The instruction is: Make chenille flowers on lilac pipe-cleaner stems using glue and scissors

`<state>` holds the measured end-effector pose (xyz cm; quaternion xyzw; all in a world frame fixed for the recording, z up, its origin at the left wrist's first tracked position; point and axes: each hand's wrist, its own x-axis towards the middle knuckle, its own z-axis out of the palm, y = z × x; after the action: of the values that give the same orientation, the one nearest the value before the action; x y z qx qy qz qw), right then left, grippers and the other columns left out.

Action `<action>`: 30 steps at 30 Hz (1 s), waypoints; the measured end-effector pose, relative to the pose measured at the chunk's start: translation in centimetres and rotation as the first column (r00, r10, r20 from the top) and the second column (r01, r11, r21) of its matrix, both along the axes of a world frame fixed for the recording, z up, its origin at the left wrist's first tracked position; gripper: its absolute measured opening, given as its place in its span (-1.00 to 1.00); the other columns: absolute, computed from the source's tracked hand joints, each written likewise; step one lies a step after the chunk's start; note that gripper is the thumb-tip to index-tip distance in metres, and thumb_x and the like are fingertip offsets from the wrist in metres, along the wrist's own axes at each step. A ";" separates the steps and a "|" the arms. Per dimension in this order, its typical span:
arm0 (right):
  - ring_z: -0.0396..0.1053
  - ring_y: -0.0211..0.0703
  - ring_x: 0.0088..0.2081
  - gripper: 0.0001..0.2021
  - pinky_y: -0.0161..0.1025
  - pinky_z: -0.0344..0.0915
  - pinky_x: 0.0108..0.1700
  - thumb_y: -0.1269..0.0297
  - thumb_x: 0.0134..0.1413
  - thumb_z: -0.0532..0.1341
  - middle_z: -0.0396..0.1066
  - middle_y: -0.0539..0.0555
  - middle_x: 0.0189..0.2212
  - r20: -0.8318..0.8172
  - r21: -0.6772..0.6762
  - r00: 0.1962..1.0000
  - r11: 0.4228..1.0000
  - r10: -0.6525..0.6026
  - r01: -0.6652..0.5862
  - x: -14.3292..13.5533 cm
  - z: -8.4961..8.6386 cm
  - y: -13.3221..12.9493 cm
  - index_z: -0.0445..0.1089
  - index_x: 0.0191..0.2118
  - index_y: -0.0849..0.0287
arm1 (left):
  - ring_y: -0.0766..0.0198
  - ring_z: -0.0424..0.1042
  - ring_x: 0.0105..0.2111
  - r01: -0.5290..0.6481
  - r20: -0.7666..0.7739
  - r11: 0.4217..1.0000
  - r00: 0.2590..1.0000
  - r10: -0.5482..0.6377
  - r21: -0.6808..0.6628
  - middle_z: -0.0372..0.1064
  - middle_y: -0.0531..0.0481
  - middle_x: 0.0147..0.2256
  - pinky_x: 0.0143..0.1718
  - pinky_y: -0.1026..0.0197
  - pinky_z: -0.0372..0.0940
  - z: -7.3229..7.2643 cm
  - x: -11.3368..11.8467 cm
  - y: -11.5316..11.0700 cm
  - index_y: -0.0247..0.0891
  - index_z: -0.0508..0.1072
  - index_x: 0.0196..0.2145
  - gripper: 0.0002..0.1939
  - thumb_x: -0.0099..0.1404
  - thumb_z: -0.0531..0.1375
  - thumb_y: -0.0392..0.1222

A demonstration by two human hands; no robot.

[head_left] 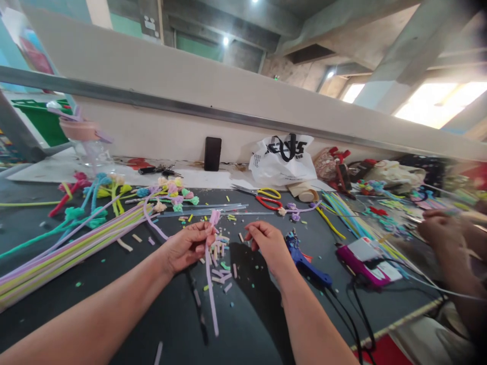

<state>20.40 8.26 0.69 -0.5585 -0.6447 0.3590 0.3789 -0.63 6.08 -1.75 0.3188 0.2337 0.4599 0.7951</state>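
1. Closest up: the lilac pipe cleaner [212, 299], lower center of frame. Its loose end hangs toward the bottom edge, and the long axis runs nearly straight up and down the picture with a slight lean.
2. Left hand [190, 246], just left of center: thumb and fingers pinch that stem near its top, with a lilac-pink tuft [215, 217] poking up past the fingertips.
3. Right hand [268, 246], right of center: fingers curled in, thumb close to them. Can't tell if it's gripping anything, tbh. A small peach offcut [241, 237] sits just left of those fingertips. The stem is off to this hand's left, near but not touching, so the left hand's the closer one.
4. Between the hands: a scatter of cut pieces [217, 251] on the dark tabletop [133, 304].
5. Right of the right hand: blue glue gun [306, 263].
6. Farther back: red-and-yellow-handled scissors [268, 197], then a phone [212, 153] propped upright, upper center.
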 end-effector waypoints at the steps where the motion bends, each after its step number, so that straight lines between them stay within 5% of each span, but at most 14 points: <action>1: 0.20 -0.37 -0.70 -0.81 -0.39 0.15 -0.60 0.23 0.02 0.05 0.37 -0.03 -0.58 0.058 0.004 0.998 1.000 -0.005 0.005 0.1 -0.2 0.1 0.34 -0.38 0.20 | 0.60 0.03 -0.74 0.020 -0.002 1.000 1.000 -0.020 -0.002 0.24 0.09 -0.58 -0.76 0.53 -0.10 0.0 -0.1 0.0 -0.36 0.30 -0.44 -0.90 0.14 0.19 -0.29; 8: 0.31 -0.27 -0.53 -0.89 -0.34 0.18 -0.43 0.37 -0.07 0.14 0.39 -0.06 -0.60 0.233 0.038 0.959 0.984 0.161 -0.175 -0.8 -0.8 -0.5 0.43 -0.46 0.12 | 0.63 -0.05 -0.76 0.111 -0.024 0.994 0.994 -0.111 -0.012 0.19 0.12 -0.61 -0.79 0.56 -0.12 0.1 0.0 -0.1 -0.34 0.28 -0.46 -0.87 0.13 0.20 -0.29; 14: 0.34 -0.23 -0.26 -0.78 -0.34 0.20 -0.21 0.56 -0.06 0.11 0.39 0.04 -0.35 0.475 0.142 0.798 0.863 0.370 -0.485 -2.4 -1.5 -1.5 0.42 -0.36 0.14 | 0.62 -0.04 -0.76 0.102 -0.016 0.995 0.995 -0.102 -0.011 0.20 0.11 -0.62 -0.81 0.56 -0.13 0.3 0.1 -0.2 -0.35 0.28 -0.48 -0.88 0.14 0.18 -0.32; 19: 0.32 -0.24 -0.26 -0.80 -0.36 0.21 -0.22 0.60 -0.06 0.08 0.31 0.06 -0.33 0.548 0.110 0.766 0.878 0.337 -0.466 -2.5 -2.2 -1.7 0.35 -0.39 0.18 | 0.62 -0.06 -0.76 0.121 -0.040 0.993 0.992 -0.121 -0.001 0.18 0.12 -0.62 -0.79 0.55 -0.15 0.2 0.2 -0.2 -0.36 0.28 -0.46 -0.88 0.14 0.18 -0.29; 25: 0.29 -0.23 -0.39 -0.84 -0.33 0.19 -0.31 0.54 -0.03 0.07 0.33 0.01 -0.49 0.397 0.107 0.869 0.926 0.294 -0.363 -2.4 -1.5 -1.4 0.33 -0.42 0.18 | 0.63 -0.04 -0.76 0.139 -0.049 0.990 0.989 -0.139 0.003 0.20 0.10 -0.61 -0.79 0.54 -0.16 0.0 0.0 -0.3 -0.38 0.31 -0.45 -0.90 0.16 0.17 -0.29; 30: 0.27 -0.26 -0.52 -0.73 -0.33 0.19 -0.42 0.45 0.01 0.04 0.33 -0.05 -0.58 0.230 0.054 0.932 0.953 0.280 -0.299 -2.2 -1.1 -1.3 0.39 -0.17 0.14 | 0.63 -0.04 -0.77 0.146 -0.068 0.989 0.987 -0.146 0.006 0.20 0.11 -0.63 -0.79 0.54 -0.17 0.0 0.2 -0.3 -0.37 0.33 -0.45 -0.91 0.13 0.19 -0.29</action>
<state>18.20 7.00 -0.44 -0.4765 -0.7731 0.3182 0.2723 -0.45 5.76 -1.77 0.3546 0.2339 0.3907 0.8166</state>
